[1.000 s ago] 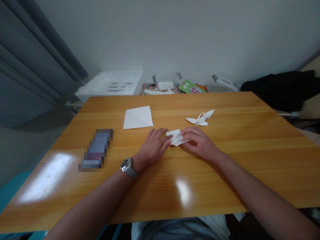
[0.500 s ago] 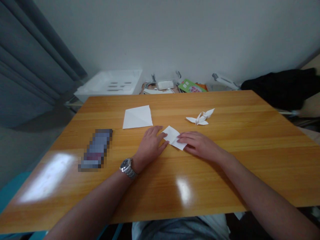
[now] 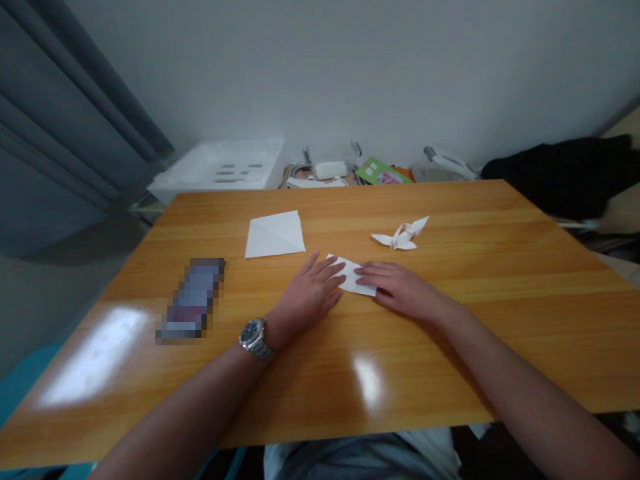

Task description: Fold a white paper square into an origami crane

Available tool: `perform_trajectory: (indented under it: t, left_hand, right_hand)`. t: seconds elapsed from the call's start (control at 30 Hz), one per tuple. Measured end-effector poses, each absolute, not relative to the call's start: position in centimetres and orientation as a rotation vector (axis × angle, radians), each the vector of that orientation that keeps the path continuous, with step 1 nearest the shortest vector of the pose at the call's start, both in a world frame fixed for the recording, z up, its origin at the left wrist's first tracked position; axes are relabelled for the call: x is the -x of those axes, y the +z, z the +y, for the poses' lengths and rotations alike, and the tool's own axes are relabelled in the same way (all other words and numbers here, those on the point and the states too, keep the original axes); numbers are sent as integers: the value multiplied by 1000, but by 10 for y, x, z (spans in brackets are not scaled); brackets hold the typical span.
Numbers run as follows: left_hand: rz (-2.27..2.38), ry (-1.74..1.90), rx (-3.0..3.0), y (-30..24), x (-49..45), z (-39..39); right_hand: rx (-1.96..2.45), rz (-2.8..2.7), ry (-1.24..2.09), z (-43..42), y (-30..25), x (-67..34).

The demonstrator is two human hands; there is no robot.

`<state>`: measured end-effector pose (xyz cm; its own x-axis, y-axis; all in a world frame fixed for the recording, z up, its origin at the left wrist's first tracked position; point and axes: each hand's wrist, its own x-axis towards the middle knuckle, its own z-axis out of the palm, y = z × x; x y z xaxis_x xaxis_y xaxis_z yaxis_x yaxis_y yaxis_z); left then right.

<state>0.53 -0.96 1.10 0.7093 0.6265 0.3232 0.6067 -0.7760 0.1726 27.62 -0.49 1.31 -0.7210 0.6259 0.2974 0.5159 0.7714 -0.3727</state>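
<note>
A small piece of folded white paper (image 3: 351, 279) lies on the wooden table between my hands. My left hand (image 3: 315, 288) is open, its fingers spread flat over the left end of the paper. My right hand (image 3: 393, 283) grips the right end, fingers close together on top; its thumb is partly hidden. Behind the hands to the right sits a folded white paper crane (image 3: 403, 235). To the left rests a larger white paper sheet (image 3: 275, 235) with faint diagonal creases.
A pixelated phone-like object (image 3: 193, 300) is on the left of the wooden table (image 3: 450, 373). Beyond the far edge stand a white foam tray (image 3: 220, 163) and a green booklet (image 3: 383, 172). Black cloth (image 3: 555, 177) lies at the right, and a grey curtain hangs at the left.
The paper has gone from a squarish shape to a narrower, slanted one. My left hand has shifted right and flattened onto it; my right hand stays nearly in place.
</note>
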Motion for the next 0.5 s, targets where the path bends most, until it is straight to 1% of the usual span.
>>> perform_trajectory:
  t: [0.23,0.5]
  left_hand:
    - [1040,444,-2785,9,-3,-14]
    - [946,428,-2810,8,-6,-16]
  right_hand:
    - [927,-2544,334,-4,11,-280]
    - [958,-2504,419,-2,9,-284]
